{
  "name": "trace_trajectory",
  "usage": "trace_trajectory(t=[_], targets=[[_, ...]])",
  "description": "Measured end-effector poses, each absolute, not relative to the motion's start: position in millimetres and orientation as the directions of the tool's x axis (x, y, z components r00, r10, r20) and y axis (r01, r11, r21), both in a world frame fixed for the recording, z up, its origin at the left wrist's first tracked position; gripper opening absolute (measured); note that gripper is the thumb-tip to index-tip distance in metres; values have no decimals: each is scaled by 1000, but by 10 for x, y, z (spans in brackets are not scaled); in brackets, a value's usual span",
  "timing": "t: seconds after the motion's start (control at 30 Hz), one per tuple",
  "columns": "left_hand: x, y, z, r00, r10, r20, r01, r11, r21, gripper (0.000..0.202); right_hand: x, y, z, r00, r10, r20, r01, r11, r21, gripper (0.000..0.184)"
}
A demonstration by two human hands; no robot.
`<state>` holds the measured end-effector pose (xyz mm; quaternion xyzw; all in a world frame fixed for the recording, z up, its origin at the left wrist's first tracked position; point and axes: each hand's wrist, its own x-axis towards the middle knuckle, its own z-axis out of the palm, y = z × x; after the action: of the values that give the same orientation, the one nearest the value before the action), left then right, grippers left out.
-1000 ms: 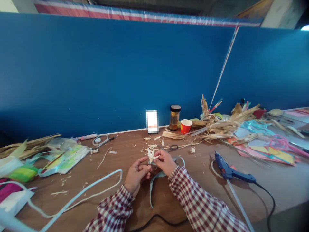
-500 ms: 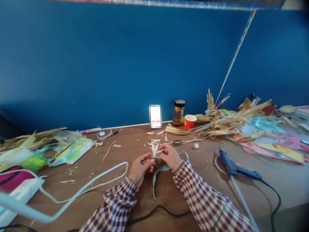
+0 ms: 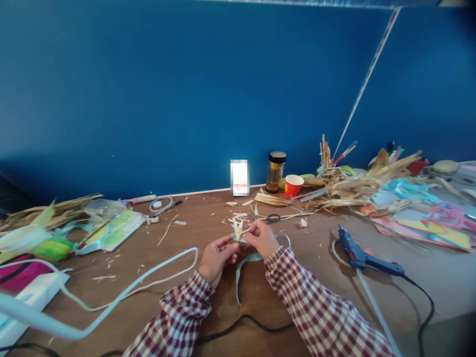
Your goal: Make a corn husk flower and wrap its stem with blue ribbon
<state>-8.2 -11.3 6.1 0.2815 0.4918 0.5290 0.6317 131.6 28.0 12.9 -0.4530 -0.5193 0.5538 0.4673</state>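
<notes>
Over the middle of the brown table (image 3: 305, 277), both my hands pinch a small pale husk piece (image 3: 238, 229) with pointed petals, like a little flower. My left hand (image 3: 216, 258) closes its fingers on the lower part. My right hand (image 3: 262, 238) grips the piece from the right side. A light blue ribbon strip (image 3: 243, 265) curls on the table under my hands. Both sleeves are red and white check.
Black scissors (image 3: 272, 218) and husk scraps lie just beyond my hands. A blue glue gun (image 3: 362, 258) with a black cord rests to the right. A jar (image 3: 275, 172), a red cup (image 3: 293, 186) and dry husks (image 3: 357, 186) stand by the blue wall. Paper packets (image 3: 107, 230) lie left.
The view has tilted down and shifted slightly, so the table items sit higher in frame. My hands stay together on the husk piece with only small finger movements.
</notes>
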Motion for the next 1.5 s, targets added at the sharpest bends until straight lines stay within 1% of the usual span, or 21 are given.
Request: trace_trajectory(t=[0.1, 0.27, 0.8, 1.03, 1.23, 1.4, 1.5], targets=[[-78, -121, 65, -52, 947, -317, -402, 271, 875, 50, 1308, 271, 134, -138, 990, -23, -41, -29, -999, 28], [-83, -125, 66, -55, 949, -311, -406, 263, 875, 45, 1303, 274, 124, -149, 989, -10, -77, -22, -997, 28], [-91, -91, 35, -48, 951, -306, -403, 262, 877, 46, 1306, 277, 111, -133, 991, 25, -8, 24, -1000, 28], [-90, -96, 16, -65, 949, -309, -402, 259, 878, 46, 1291, 276, 114, -172, 985, -15, -84, -29, -996, 28], [-60, -96, 3, -100, 958, -269, -388, 212, 897, 52, 1279, 302, 50, -187, 981, -47, -135, -73, -988, 28], [-56, -103, -16, -155, 958, -240, -331, 178, 927, 50, 1268, 292, 76, -200, 978, -56, -179, -92, -980, 31], [-58, -106, -15, -185, 956, -226, -304, 163, 939, 48, 1263, 267, 126, -212, 975, -63, -176, -101, -979, 33]])
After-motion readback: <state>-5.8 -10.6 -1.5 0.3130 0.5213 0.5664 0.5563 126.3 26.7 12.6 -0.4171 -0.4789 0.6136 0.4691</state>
